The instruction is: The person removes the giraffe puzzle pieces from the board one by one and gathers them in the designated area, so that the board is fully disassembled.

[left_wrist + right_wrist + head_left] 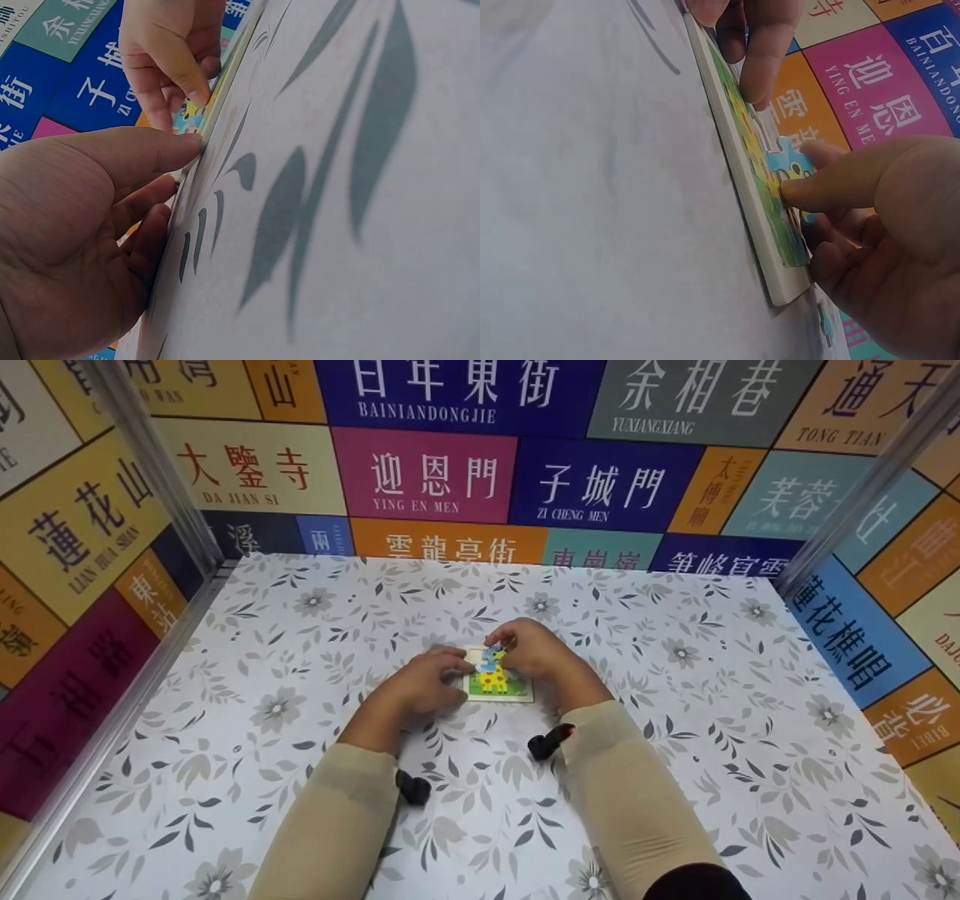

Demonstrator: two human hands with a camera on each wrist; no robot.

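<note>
A small jigsaw puzzle board (pixel 500 697) with a pale rim and a giraffe picture lies on the patterned table. My left hand (pixel 429 682) holds the board at its left side, its thumb (pixel 184 148) at the rim and a finger (pixel 767 64) reaching over the picture. Over the upper part of the board, my right hand (pixel 534 649) pinches a blue jigsaw piece (pixel 790 160) with yellow on it between thumb and fingers. The piece stands tilted above the board. Yellow giraffe body and green grass show in the lower part of the picture.
Another small blue piece (pixel 826 327) lies on the table beyond the board, near the right hand. The white tabletop (pixel 300 780) has a grey leaf and flower print. Upright panels (pixel 435 472) with coloured place-name signs stand at the back and both sides.
</note>
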